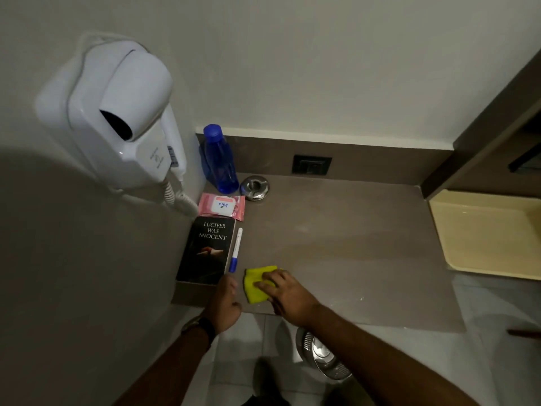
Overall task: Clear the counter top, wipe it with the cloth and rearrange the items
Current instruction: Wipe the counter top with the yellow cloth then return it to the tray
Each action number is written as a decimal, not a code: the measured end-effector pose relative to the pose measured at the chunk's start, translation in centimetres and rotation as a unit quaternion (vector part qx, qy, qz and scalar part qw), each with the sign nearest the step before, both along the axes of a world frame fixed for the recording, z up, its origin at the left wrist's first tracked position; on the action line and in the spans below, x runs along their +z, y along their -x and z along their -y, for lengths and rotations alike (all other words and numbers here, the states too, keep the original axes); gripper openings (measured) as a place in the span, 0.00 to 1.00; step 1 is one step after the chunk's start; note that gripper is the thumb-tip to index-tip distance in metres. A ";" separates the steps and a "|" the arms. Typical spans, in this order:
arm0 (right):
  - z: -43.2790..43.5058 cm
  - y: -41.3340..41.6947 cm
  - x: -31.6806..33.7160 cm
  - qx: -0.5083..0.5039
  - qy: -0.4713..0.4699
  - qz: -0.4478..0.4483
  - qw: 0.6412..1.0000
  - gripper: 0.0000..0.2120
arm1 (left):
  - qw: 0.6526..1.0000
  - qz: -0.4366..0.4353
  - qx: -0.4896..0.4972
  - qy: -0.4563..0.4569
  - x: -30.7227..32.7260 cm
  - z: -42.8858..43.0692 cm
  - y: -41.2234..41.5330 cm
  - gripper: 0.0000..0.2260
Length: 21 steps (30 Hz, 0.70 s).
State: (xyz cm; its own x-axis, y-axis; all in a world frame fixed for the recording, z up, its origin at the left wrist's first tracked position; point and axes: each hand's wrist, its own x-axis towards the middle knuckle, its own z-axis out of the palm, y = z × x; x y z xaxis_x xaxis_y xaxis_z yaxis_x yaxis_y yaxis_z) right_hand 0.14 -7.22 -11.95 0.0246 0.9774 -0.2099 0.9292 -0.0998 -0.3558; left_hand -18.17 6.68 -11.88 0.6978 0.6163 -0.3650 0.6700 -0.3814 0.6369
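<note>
Near the tabletop front edge, the yellow cloth is pressed flat by the right hand, fingers straight. The left hand is seen at the blue-capped pen beside the book on the left edge; whether it grips cannot be told.

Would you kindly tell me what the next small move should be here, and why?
Probably sweep the yellow cloth rightward under the right hand over the bare counter top. That hand lies flat on the cloth near the front edge, the book, pen, wipes pack and bottle sit along the left wall, and pale specks show on the surface to the right.
</note>
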 end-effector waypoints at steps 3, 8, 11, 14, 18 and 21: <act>-0.4 -0.7 0.0 0.046 0.009 0.054 0.997 0.25 | 0.999 -0.005 0.004 0.032 -0.3 0.0 0.0 0.21; -3.2 -3.0 1.0 -0.069 0.043 0.069 0.994 0.25 | 1.000 0.012 -0.009 -0.007 -0.8 0.6 0.8 0.24; -5.2 -3.8 1.6 -0.123 0.067 0.087 0.986 0.26 | 1.000 0.011 0.003 -0.002 -0.8 0.7 1.2 0.26; -6.1 -3.2 1.7 -0.131 0.082 0.087 0.984 0.27 | 1.000 0.011 0.005 -0.009 -0.5 0.5 1.5 0.27; -4.9 -1.2 1.3 0.064 0.080 0.094 0.990 0.27 | 0.999 0.034 0.006 -0.020 -0.7 0.4 1.8 0.23; -3.1 0.5 0.9 0.174 0.087 0.108 0.975 0.26 | 0.999 0.036 -0.019 -0.032 -0.9 0.2 2.3 0.18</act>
State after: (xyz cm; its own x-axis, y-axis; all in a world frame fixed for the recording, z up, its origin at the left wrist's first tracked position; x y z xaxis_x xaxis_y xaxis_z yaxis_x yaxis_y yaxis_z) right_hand -0.36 -4.09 -11.09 -0.2403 0.8847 -0.3993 0.9689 0.1936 -0.1542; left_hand -20.44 6.52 -12.77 0.7445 0.6092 -0.2731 0.6070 -0.4473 0.6569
